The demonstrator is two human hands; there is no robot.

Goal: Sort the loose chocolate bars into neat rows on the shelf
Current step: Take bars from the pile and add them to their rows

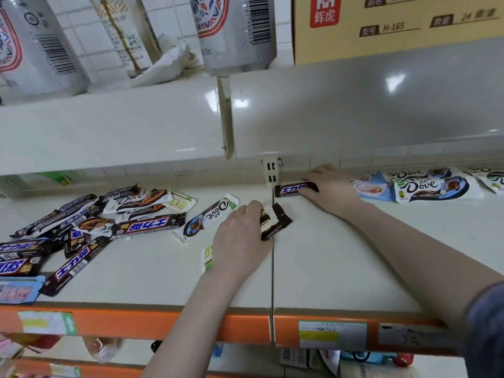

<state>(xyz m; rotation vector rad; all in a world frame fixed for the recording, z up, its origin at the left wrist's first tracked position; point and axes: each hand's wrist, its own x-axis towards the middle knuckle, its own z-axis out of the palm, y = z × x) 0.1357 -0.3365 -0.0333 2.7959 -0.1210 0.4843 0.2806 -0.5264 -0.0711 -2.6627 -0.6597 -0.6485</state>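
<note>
We see one wide head-worn view, looking forward and down, close over the glossy cream metal shelf (354,255); its edges seem warped.

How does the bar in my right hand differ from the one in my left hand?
The Snickers bar under the right hand lies flat by the back wall, its blue lettering showing. The dark bar in the left hand sits angled on the shelf seam, mostly covered. Both have dark wrappers.

Our body, per head cam: two bare forearms, no rings/watches visible. Left hand (240,236) & right hand (334,188) ungloved. Dark blue-grey sleeve (488,331) on right upper arm only.
</note>
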